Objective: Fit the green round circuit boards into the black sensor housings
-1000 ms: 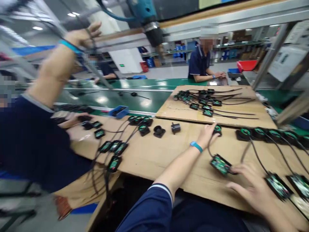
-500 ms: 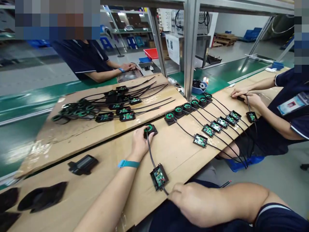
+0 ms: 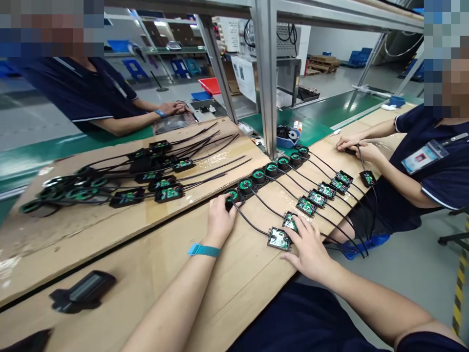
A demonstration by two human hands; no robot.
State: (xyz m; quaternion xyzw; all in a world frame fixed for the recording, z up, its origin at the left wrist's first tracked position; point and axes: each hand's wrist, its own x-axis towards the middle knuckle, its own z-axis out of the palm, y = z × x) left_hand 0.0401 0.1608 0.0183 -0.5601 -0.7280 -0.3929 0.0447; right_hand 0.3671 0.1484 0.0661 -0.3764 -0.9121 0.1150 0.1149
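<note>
My left hand [image 3: 220,220] is closed around a round black housing with a green circuit ring [image 3: 232,195], at the near end of a row of similar housings [image 3: 258,176]. A black cable runs from it to a small open black box with a circuit board [image 3: 279,239]. My right hand [image 3: 309,247] lies with fingers spread over the neighbouring circuit box [image 3: 290,221], its fingertips touching that box and partly covering it. The thumb rests near the cardboard, close to the nearest box.
A heap of wired housings and boxes [image 3: 146,181] lies on the cardboard across the gap. A loose black housing [image 3: 83,292] is at lower left. A metal post [image 3: 266,88] stands ahead. One co-worker's hands [image 3: 357,146] work at right; another person's hands [image 3: 170,108] are at far left.
My left hand has brought its housing up against the near end of the row. My right hand has moved from the cable at the table edge onto the circuit boxes, its fingers now spread.
</note>
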